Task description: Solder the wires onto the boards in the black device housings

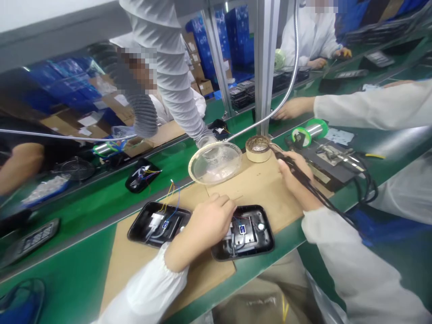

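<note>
From my remote seat, quick rundown: closest in are the LH (pixel 202 231) and two black housings. LH's palm sits over the gap between them, fingers (pixel 221 202) loosely curled on the cardboard pad (pixel 263 198), released, nothing gripped that I can see. L housing (pixel 141 227) has yellow + blue wires (pixel 170 198) sticking up, R housing (pixel 256 245) shows a small blue PCB (pixel 242 229) w/ wiring. RH (pixel 297 180) is clenched round the soldering iron (pixel 281 156), pen-style. Its long axis runs lower right to upper left, tip end pointing at the tape-wrapped tip cleaner (pixel 258 149), cord (pixel 332 207) trailing off to the right. So RH is way nearer the iron, LH nearer the housings. Further out: clear plastic hood (pixel 215 163) on a metal hose (pixel 283 94), green solder spool (pixel 309 133), and a co-worker's hand (pixel 293 108) past that.
</note>
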`<state>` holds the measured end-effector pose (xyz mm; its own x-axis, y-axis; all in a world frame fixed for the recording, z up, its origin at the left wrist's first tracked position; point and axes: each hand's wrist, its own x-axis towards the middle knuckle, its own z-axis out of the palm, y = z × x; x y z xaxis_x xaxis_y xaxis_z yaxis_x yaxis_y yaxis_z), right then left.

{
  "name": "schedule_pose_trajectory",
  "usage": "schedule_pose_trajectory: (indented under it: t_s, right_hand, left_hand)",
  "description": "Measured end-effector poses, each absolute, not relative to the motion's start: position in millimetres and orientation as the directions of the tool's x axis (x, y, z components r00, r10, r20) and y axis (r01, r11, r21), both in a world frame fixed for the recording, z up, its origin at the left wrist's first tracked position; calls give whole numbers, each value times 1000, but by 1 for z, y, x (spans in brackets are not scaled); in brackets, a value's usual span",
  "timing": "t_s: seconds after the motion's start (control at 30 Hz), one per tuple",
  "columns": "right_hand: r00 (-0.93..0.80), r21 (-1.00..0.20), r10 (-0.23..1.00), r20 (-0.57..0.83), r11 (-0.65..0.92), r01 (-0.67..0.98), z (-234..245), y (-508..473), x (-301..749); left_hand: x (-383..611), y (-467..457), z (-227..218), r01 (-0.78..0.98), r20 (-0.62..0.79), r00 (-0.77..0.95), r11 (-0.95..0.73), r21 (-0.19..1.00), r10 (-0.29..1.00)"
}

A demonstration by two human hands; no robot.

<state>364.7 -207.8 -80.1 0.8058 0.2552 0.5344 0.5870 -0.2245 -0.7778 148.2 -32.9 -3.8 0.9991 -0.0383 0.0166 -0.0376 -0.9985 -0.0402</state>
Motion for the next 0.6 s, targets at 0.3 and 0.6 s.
schedule_pose_trajectory:
  t_s: [0.3,0.6]
  right_hand:
    - [875,-953,380,301,96,287,-96,-217,220]
    - [805,-936,492,331,281,213,-101,-195,199]
  left_hand:
    - [135,-14,-26,17,244,968,-980,197,65]
    - [133,-14,-27,22,139,988,-958,285,64]
